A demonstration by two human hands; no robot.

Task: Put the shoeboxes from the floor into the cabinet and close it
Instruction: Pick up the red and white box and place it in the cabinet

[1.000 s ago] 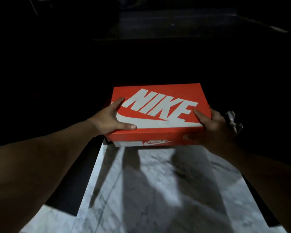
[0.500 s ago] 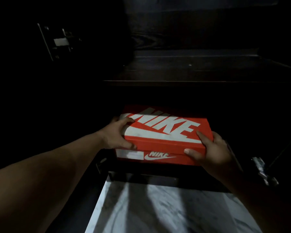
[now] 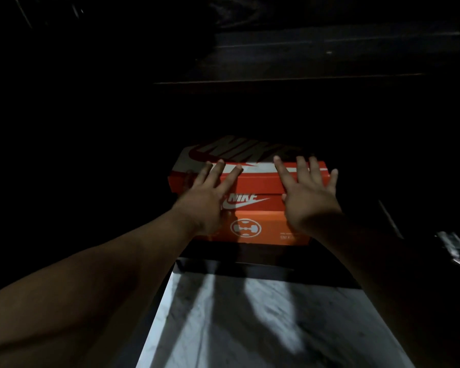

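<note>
An orange Nike shoebox (image 3: pixel 258 181) lies inside the dark cabinet (image 3: pixel 252 257), its far half in shadow. It rests on top of a second orange shoebox (image 3: pixel 266 227) with a round white logo on its front. My left hand (image 3: pixel 207 197) is flat against the left part of the top box's front, fingers spread and reaching onto the lid. My right hand (image 3: pixel 308 197) presses the right part the same way, fingertips over the lid edge. Neither hand grips anything.
A dark shelf (image 3: pixel 303 78) spans the cabinet above the boxes. A metal hinge (image 3: pixel 452 248) glints at the right, by the open door's edge. White marble floor (image 3: pixel 250 314) lies in front of the cabinet, crossed by my arms' shadows.
The shoebox went from held over the floor into the cabinet, onto the lower box. Both hands let go of its sides and now lie flat on its front.
</note>
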